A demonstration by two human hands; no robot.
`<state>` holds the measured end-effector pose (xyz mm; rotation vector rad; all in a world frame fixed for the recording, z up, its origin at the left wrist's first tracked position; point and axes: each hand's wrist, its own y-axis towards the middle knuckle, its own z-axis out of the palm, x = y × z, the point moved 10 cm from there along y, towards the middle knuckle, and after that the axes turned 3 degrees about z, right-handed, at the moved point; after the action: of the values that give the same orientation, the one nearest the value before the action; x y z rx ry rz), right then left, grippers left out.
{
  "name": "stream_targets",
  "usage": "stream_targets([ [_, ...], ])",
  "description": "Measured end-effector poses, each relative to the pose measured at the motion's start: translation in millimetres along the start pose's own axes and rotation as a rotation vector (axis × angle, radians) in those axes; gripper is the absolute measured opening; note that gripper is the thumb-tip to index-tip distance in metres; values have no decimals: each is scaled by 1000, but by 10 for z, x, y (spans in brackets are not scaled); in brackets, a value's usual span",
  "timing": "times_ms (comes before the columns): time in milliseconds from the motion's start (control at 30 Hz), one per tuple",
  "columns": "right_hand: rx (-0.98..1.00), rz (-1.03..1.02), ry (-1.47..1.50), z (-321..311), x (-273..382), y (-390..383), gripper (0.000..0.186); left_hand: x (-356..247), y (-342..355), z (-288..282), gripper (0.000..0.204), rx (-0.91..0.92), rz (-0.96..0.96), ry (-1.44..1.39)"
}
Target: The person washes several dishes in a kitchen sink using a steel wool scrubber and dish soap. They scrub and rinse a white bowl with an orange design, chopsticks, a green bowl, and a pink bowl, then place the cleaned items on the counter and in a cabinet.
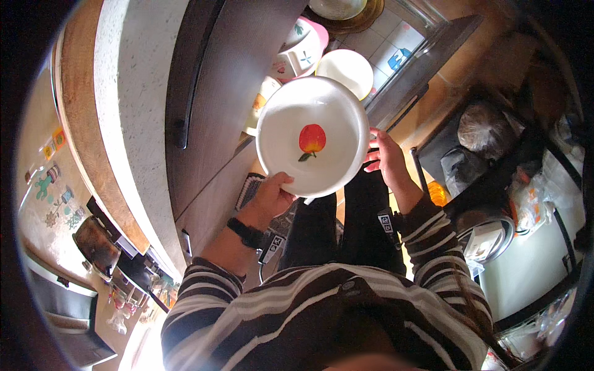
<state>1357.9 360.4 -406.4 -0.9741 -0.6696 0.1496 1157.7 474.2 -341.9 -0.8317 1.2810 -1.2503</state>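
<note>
A white bowl (281,139) with a red apple picture inside is held up in front of me, its inside facing me. My left hand (274,196) grips its near left edge, thumb over the rim and the other fingers hidden beneath. At the right edge my right hand (388,159) has its fingers around the side of the bowl, partly hidden behind the rim. Small white handle-like tabs stick out at the bowl's left and bottom edges. Just beyond it, in an open drawer, lie a divided plate with a pink rim (323,38) and a white bowl with a yellow rim (344,69).
The open drawer's dark front (427,71) stands beyond the bowls. On the left is a dark cabinet door (195,68) with a long black handle, under a pale countertop (133,80). A black rack (427,148) on the right holds bagged items (486,130).
</note>
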Motion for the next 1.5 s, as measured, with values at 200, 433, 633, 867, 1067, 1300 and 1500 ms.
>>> stream_targets([
  [200, 58, -2, -172, 114, 365, -6, 70, -89, 285, 305, 42, -12, 8, -23],
  [433, 34, -22, 80, 144, 549, 224, 58, -327, 523, 507, 39, -33, 86, 206],
  [633, -138, -65, 136, -67, 741, 393, 48, -516, 714, 988, 56, 171, 102, 279],
  [867, -162, -222, 202, -298, 1143, 1007, 52, -384, 706, 419, 58, 208, 255, 746],
  [1067, -269, -184, 323, -517, 1386, 1979, 69, -150, 208, -688, 27, -76, 580, 1562],
  [1300, -259, -208, 439, -405, 1563, 2543, 55, 493, -197, -1750, 25, -205, 136, 1316],
  [1500, -338, -238, 458, -372, 1475, 2866, 50, 887, -480, -2240, 27, -329, -71, 1098],
])
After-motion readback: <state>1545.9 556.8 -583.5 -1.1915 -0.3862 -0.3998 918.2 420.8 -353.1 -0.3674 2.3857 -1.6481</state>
